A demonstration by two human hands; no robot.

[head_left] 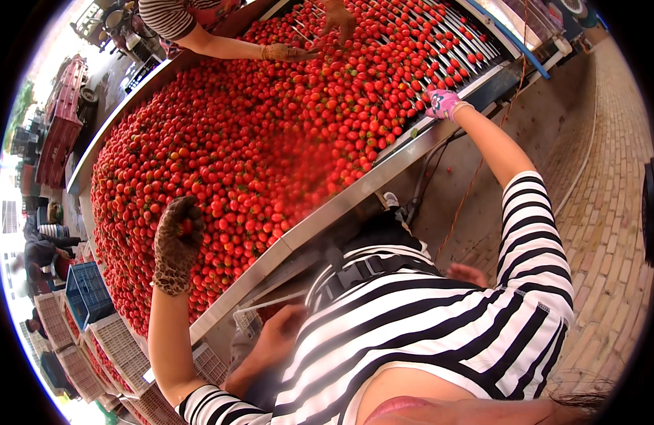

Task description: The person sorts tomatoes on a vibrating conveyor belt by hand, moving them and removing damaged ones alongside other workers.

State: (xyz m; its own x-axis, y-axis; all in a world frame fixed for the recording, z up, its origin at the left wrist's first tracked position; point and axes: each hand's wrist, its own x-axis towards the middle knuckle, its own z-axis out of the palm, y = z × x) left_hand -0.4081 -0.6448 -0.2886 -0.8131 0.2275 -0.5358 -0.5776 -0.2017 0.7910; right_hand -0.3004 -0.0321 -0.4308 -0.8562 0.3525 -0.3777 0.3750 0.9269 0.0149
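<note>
A broad heap of red cherry tomatoes (pixel 228 170) fills the metal-edged sorting trough in front of me. My left hand (pixel 177 244), in a brown leopard-print glove, is over the heap's near left part. Its fingers curl round a cherry tomato (pixel 187 226), partly shaded in the palm. My right hand (pixel 442 105), in a pink patterned glove, is at the trough's right rim, beside the rollers (pixel 476 44). Its fingers are bent together among the tomatoes there; what they hold, if anything, is hidden.
Across the trough, a co-worker's gloved hands (pixel 290 52) reach over the tomatoes. The metal rim (pixel 341 205) runs between my body and the heap. Plastic crates (pixel 118 350), some with tomatoes, and a blue crate (pixel 88 292) stand at the left. Another person's bare hand (pixel 281 327) shows below the rim.
</note>
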